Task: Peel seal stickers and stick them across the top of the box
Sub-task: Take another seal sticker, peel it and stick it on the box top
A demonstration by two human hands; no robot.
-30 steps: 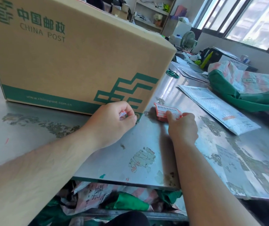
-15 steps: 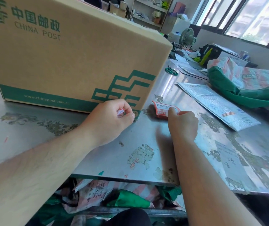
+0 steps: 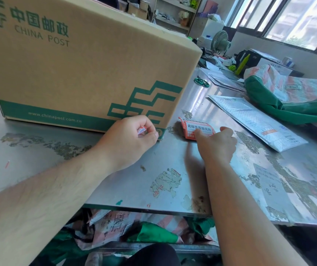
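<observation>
My left hand (image 3: 127, 139) is curled just in front of the near right corner of the cardboard box (image 3: 88, 70). Its thumb and forefinger pinch a small peeled sticker (image 3: 142, 130), white with red print. My right hand (image 3: 218, 145) pinches the near edge of the sticker sheet (image 3: 198, 127), red and white, which lies on the tabletop (image 3: 153, 156) just right of that corner with its left end curling up. The box stands on the tabletop's left part. A grey envelope (image 3: 255, 121) lies toward the right edge.
</observation>
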